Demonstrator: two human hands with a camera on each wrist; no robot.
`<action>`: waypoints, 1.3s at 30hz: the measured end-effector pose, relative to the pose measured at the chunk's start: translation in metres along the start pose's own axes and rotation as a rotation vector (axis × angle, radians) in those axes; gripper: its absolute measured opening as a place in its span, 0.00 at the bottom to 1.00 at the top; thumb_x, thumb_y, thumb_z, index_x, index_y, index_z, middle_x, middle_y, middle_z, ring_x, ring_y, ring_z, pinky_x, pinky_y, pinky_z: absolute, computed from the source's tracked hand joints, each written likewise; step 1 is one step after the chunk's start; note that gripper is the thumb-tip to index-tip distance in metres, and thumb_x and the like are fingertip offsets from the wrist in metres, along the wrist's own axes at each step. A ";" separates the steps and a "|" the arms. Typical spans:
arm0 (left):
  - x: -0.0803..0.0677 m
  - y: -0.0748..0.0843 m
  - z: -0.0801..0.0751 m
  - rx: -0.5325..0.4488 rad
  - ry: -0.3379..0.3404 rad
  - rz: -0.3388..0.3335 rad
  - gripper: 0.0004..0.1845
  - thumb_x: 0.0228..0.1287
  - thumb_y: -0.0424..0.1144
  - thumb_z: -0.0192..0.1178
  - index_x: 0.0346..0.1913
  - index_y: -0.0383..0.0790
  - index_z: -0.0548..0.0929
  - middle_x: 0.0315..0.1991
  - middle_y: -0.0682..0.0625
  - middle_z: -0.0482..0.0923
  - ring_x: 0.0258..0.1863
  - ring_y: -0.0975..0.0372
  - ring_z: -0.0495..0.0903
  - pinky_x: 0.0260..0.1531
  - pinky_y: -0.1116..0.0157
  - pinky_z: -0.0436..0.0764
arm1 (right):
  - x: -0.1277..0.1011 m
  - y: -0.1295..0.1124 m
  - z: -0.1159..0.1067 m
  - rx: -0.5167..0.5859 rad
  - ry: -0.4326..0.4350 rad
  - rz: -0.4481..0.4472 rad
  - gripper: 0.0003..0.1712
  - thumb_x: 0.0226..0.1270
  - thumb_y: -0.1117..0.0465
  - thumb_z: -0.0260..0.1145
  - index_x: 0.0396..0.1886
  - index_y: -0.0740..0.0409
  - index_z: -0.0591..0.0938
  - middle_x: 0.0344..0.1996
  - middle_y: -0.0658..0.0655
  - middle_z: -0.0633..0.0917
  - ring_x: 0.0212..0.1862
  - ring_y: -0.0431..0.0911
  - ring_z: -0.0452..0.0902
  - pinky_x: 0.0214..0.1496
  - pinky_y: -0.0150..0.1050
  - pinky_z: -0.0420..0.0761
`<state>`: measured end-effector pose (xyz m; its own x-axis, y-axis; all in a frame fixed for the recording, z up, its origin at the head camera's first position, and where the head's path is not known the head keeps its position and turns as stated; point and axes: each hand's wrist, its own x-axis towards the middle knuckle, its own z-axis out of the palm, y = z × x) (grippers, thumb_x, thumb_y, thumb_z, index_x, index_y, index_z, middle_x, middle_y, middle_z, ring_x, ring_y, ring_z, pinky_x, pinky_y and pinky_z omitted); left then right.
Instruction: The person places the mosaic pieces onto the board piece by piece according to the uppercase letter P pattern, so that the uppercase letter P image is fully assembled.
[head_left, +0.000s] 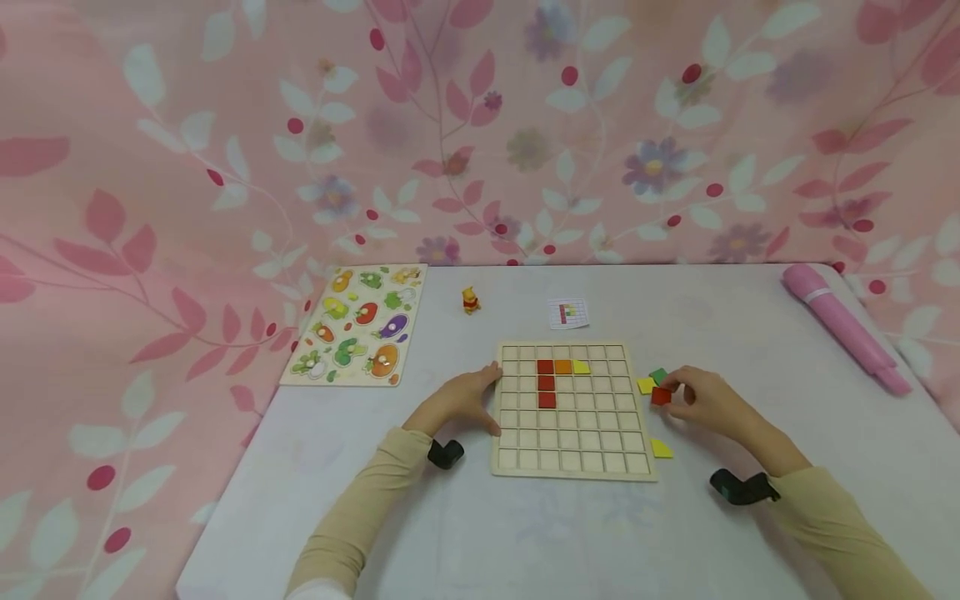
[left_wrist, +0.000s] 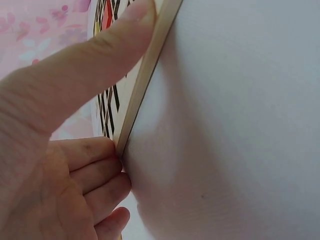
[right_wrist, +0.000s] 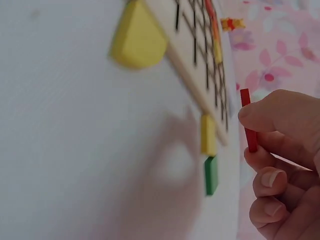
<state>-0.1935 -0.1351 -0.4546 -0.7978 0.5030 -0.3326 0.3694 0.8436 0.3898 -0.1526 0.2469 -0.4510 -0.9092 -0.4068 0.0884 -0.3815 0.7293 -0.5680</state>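
Head view showed a pale, matte surface [head_left: 750, 533] with a wooden grid board [head_left: 572, 469] lying flat near its middle, open room in front of it and to both sides. The left hand [head_left: 459, 402] pressed against the board's left edge; the left wrist view showed its thumb laid along the thin wooden rim and the curled fingers [left_wrist: 95, 170] butted against a corner, so it steadied the board without lifting it. Three red square tiles [head_left: 546, 382] sat in a column in the grid, with an orange tile [head_left: 563, 367] and a yellow tile [head_left: 581, 367] beside the top one in the same row. The right hand [head_left: 705, 402] hovered just off the board's right edge, pinching a flat red tile [head_left: 661, 396] between thumb and fingers; the right wrist view showed that tile [right_wrist: 248, 120] held on edge, clear of the surface. Near it lay a green tile [head_left: 658, 376] and a loose yellow tile [head_left: 646, 385], and a yellow piece with one rounded corner [head_left: 662, 449] rested against the board's lower right edge. Farther back lay a small pattern card [head_left: 567, 313], a little yellow bear figure [head_left: 470, 299], a wooden vegetable peg puzzle [head_left: 360, 327] at the left edge, and a smooth pink cylinder [head_left: 843, 327] at the right edge. Pink floral cloth [head_left: 480, 125] hung behind.
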 end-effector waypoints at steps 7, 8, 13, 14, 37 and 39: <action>0.001 0.000 -0.001 -0.004 -0.014 -0.004 0.57 0.33 0.51 0.74 0.68 0.37 0.55 0.68 0.45 0.47 0.65 0.57 0.50 0.62 0.63 0.52 | 0.015 -0.023 0.001 0.007 0.078 -0.169 0.15 0.44 0.69 0.72 0.35 0.64 0.80 0.26 0.51 0.76 0.22 0.38 0.61 0.18 0.30 0.63; 0.001 0.000 -0.001 -0.005 -0.014 -0.001 0.57 0.33 0.51 0.74 0.68 0.37 0.55 0.68 0.45 0.47 0.65 0.57 0.50 0.62 0.62 0.52 | 0.017 -0.026 0.001 0.007 0.086 -0.188 0.15 0.44 0.69 0.72 0.34 0.63 0.80 0.26 0.51 0.76 0.21 0.37 0.60 0.18 0.30 0.63; 0.000 -0.001 -0.001 -0.006 -0.016 0.000 0.57 0.33 0.51 0.74 0.67 0.37 0.55 0.68 0.45 0.47 0.65 0.57 0.50 0.62 0.62 0.51 | 0.028 -0.037 0.006 0.034 0.082 -0.222 0.14 0.44 0.68 0.73 0.34 0.63 0.80 0.26 0.49 0.75 0.21 0.37 0.60 0.18 0.29 0.63; -0.001 -0.002 -0.001 -0.005 -0.016 -0.003 0.57 0.33 0.51 0.74 0.68 0.37 0.55 0.68 0.45 0.47 0.65 0.57 0.50 0.62 0.62 0.52 | 0.030 -0.039 0.007 0.044 0.072 -0.222 0.14 0.44 0.68 0.72 0.34 0.63 0.80 0.26 0.49 0.75 0.21 0.37 0.61 0.18 0.29 0.63; 0.000 -0.001 -0.001 -0.022 -0.010 0.012 0.56 0.32 0.51 0.75 0.67 0.38 0.56 0.68 0.44 0.47 0.65 0.57 0.51 0.62 0.62 0.52 | 0.059 -0.088 0.062 0.132 -0.102 -0.386 0.08 0.53 0.62 0.68 0.34 0.60 0.83 0.27 0.47 0.77 0.24 0.41 0.66 0.22 0.29 0.69; 0.000 0.000 -0.001 -0.020 -0.004 0.027 0.56 0.32 0.51 0.75 0.67 0.37 0.56 0.67 0.44 0.48 0.65 0.56 0.51 0.61 0.62 0.52 | 0.060 -0.089 0.067 0.126 -0.145 -0.363 0.09 0.54 0.61 0.68 0.34 0.60 0.83 0.27 0.46 0.77 0.25 0.41 0.67 0.24 0.29 0.70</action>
<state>-0.1941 -0.1357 -0.4536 -0.7858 0.5262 -0.3250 0.3811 0.8259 0.4156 -0.1619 0.1208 -0.4502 -0.6830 -0.7051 0.1908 -0.6419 0.4547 -0.6175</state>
